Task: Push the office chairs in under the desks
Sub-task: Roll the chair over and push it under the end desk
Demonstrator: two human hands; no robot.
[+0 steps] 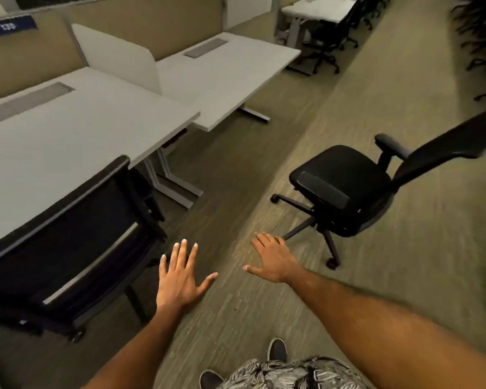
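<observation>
Head view: we look down on two bare hands, both spread wide and holding nothing. Our left hand [180, 276] hovers just beside the backrest of the near chair [76, 240], which already sits tucked against the near table [68, 130]. Our right hand [275, 259] reaches toward the loose chair [345, 189], which stands out in the aisle, well apart from the far table [222, 77], with its seat turned toward that table and its backrest [446, 147] leaning away from us.

We judge the step in hand to be fetching this loose chair. To do it well, we would walk round it, take the top of the backrest in both hands, and roll it seat-first toward the vacant table.

The carpeted aisle [362, 102] lies open between chair and table. Edges to mind: the table's front edge, against which the armrests [390, 144] might catch, and its foot rail [256, 113] on the floor, which could stop the castors.
</observation>
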